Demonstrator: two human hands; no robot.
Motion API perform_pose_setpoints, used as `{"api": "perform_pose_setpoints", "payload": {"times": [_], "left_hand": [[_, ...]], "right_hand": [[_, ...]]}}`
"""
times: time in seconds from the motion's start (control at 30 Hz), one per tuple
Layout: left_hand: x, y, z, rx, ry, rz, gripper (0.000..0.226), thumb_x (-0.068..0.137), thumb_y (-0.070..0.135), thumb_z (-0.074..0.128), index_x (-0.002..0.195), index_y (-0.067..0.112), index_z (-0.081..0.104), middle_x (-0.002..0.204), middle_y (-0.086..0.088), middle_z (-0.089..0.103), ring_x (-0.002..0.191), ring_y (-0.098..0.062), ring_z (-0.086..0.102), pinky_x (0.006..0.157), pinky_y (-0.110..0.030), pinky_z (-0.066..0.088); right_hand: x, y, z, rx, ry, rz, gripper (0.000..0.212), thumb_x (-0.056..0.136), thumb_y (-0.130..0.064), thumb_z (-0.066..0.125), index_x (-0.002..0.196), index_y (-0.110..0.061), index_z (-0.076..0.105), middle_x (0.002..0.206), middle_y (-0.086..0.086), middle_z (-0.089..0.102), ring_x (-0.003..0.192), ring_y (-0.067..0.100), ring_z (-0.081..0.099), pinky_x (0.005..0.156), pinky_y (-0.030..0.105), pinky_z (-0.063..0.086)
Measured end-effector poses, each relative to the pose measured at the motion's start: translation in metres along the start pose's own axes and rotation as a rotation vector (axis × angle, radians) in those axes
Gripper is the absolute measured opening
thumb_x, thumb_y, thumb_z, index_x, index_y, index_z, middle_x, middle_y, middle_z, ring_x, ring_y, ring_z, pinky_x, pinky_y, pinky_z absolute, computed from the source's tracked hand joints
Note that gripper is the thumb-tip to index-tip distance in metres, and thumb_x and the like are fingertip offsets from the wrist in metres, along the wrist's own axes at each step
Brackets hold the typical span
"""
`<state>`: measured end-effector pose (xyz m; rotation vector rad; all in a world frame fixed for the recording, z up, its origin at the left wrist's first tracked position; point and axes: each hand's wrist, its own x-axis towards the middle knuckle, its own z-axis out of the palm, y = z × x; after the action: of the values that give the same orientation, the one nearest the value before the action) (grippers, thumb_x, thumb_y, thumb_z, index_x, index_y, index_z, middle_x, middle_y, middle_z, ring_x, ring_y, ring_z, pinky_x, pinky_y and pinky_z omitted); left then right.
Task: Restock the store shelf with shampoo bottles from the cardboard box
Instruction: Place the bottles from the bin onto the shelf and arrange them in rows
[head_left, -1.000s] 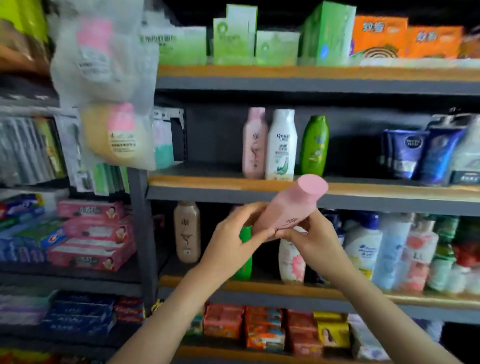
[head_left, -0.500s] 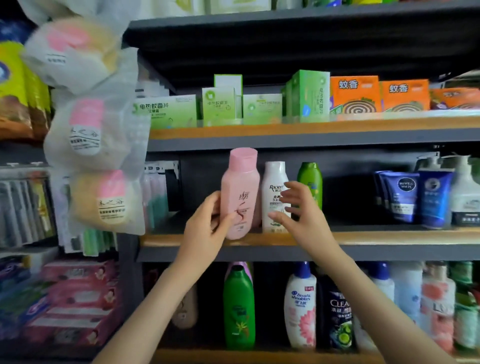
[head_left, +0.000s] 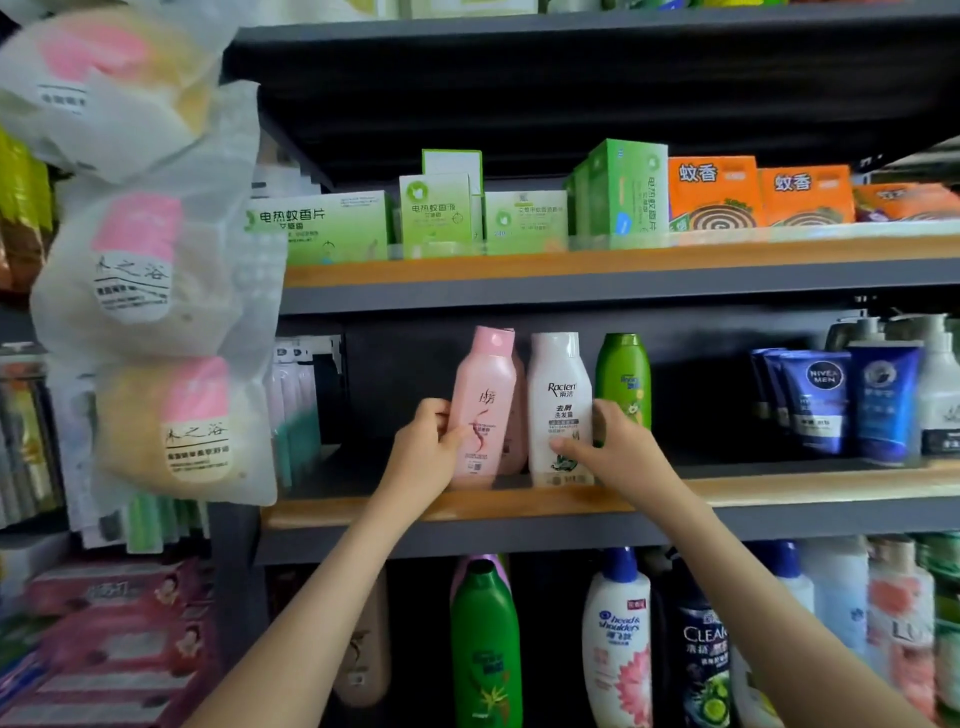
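1. Gripping pink shampoo bottle (head_left: 485, 405) from 9 o'clock with left hand (head_left: 426, 460), fingers curled round it.
2. Upright on shelf (head_left: 519, 506), white bottle (head_left: 558, 395) just beside at 3 o'clock.
3. Clasping white bottle with right hand (head_left: 618, 452), thumb across its front.

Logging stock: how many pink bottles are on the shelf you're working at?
2: one pink bottle gripped by the left hand at the shelf front, a second pink bottle directly behind it, mostly hidden. More may stand behind.

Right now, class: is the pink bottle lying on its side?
No, the pink bottle stands upright on the shelf, held by the left hand.
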<state>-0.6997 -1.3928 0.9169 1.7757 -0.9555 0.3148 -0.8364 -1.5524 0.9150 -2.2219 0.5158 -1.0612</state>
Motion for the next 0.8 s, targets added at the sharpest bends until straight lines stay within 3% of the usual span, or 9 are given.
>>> {"api": "perform_pose_setpoints", "payload": {"times": [0.1, 0.2, 0.3, 0.57, 0.8], "left_hand": [[0.014, -0.001, 0.006, 0.027, -0.051, -0.063, 0.023, 0.097, 0.021, 0.049, 0.117, 0.013, 0.044, 0.111, -0.001, 0.058, 0.085, -0.009, 0.055, 0.062, -0.014, 0.045], [0.023, -0.004, 0.006, 0.051, -0.158, -0.104, 0.032, 0.097, 0.020, 0.047, 0.128, 0.014, 0.041, 0.119, -0.002, 0.055, 0.098, -0.014, 0.055, 0.077, -0.027, 0.047], [0.030, -0.008, -0.002, 0.034, -0.246, -0.150, 0.023, 0.096, 0.018, 0.049, 0.119, 0.018, 0.048, 0.121, 0.001, 0.056, 0.107, -0.018, 0.056, 0.089, -0.036, 0.051], [0.035, -0.004, 0.000, -0.009, -0.255, -0.177, 0.024, 0.092, 0.013, 0.055, 0.116, 0.012, 0.050, 0.116, -0.001, 0.056, 0.105, -0.022, 0.060, 0.087, -0.043, 0.054], [0.038, 0.004, 0.019, 0.103, -0.231, -0.158, 0.021, 0.095, 0.019, 0.051, 0.115, 0.013, 0.050, 0.117, -0.005, 0.057, 0.100, -0.020, 0.059, 0.087, -0.042, 0.053]], "right_hand": [[0.005, 0.001, 0.002, -0.083, -0.040, 0.023, 0.043, 0.078, -0.032, 0.074, 0.108, -0.011, 0.052, 0.097, -0.004, 0.060, 0.083, 0.011, 0.052, 0.069, 0.022, 0.037], [0.006, 0.002, 0.002, -0.129, -0.046, 0.032, 0.040, 0.077, -0.032, 0.074, 0.103, -0.012, 0.051, 0.092, -0.006, 0.056, 0.082, 0.011, 0.050, 0.067, 0.022, 0.034], [0.007, 0.002, 0.003, -0.159, -0.055, 0.029, 0.043, 0.075, -0.033, 0.076, 0.103, -0.012, 0.051, 0.091, -0.006, 0.054, 0.084, 0.012, 0.049, 0.068, 0.023, 0.034], [0.012, 0.005, 0.004, -0.143, -0.094, 0.059, 0.043, 0.072, -0.036, 0.078, 0.099, -0.010, 0.058, 0.092, -0.003, 0.063, 0.085, 0.014, 0.057, 0.071, 0.026, 0.042], [0.010, 0.006, 0.001, -0.144, -0.112, 0.032, 0.034, 0.074, -0.032, 0.078, 0.088, -0.016, 0.052, 0.073, -0.018, 0.050, 0.070, 0.004, 0.049, 0.054, 0.013, 0.033]]}}
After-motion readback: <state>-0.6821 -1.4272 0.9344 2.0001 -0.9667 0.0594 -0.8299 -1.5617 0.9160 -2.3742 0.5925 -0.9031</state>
